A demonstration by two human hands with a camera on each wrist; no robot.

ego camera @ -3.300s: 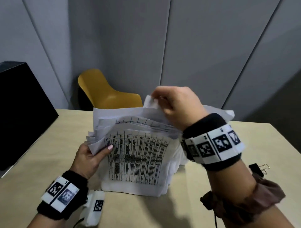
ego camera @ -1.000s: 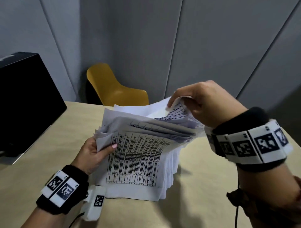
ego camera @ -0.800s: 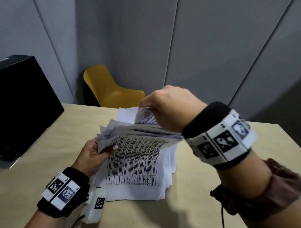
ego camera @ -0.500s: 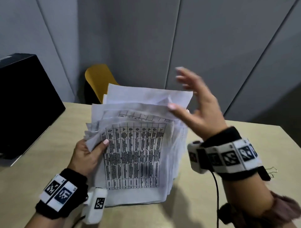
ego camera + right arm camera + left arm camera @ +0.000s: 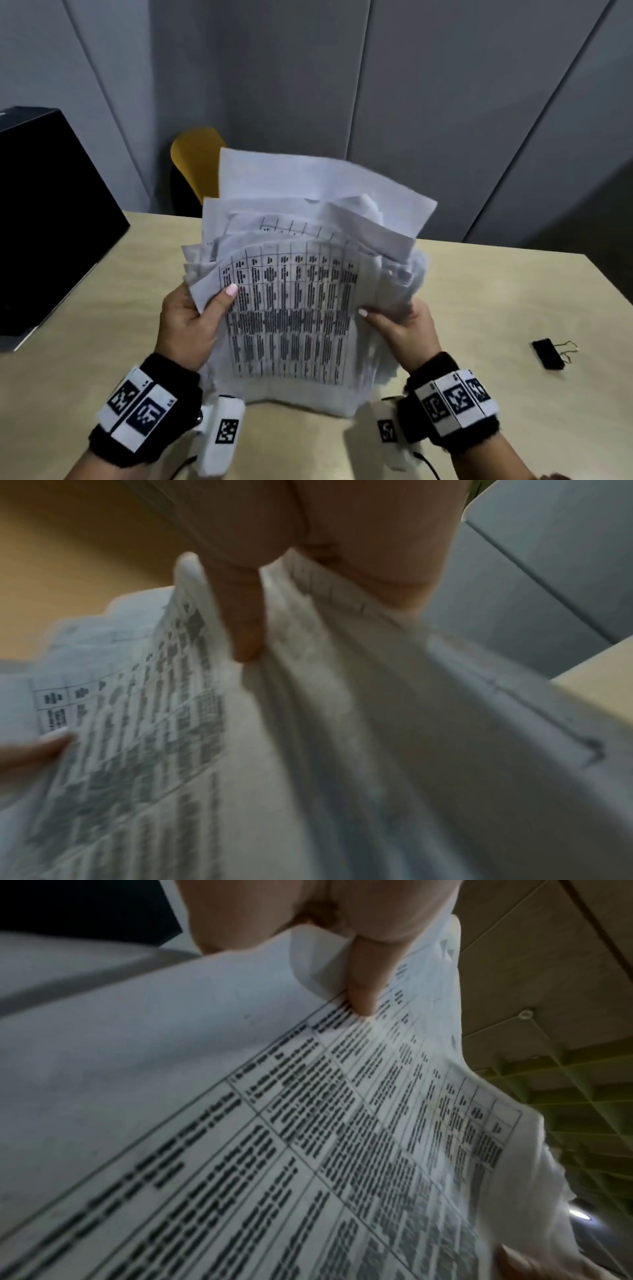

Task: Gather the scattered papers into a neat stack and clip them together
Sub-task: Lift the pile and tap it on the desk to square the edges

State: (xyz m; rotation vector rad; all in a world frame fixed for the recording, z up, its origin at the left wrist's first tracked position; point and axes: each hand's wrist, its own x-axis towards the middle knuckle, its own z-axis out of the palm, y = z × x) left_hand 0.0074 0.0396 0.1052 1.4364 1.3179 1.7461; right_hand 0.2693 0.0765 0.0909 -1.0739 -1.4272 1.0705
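Note:
A loose stack of white papers [image 5: 294, 308] stands on its lower edge on the table, its front sheet printed with a table of text. The top edges are uneven and fanned. My left hand [image 5: 191, 318] grips the stack's left side, thumb on the front sheet. My right hand [image 5: 404, 325] grips the right side, thumb on the front. The left wrist view shows the left thumb [image 5: 366, 969] pressed on the printed sheet [image 5: 308, 1137]. In the blurred right wrist view a finger [image 5: 246, 615] lies on the sheets [image 5: 342, 750]. A black binder clip [image 5: 549, 353] lies on the table to the right.
The beige table [image 5: 479, 308] runs to a grey panelled wall. A large black box [image 5: 44, 212] stands at the left. A yellow chair [image 5: 195, 161] sits behind the table's far edge.
My right hand let go of the top sheets, swung open through the air and came down to grip the stack's right side. The stack was raised upright; the left hand kept its hold.

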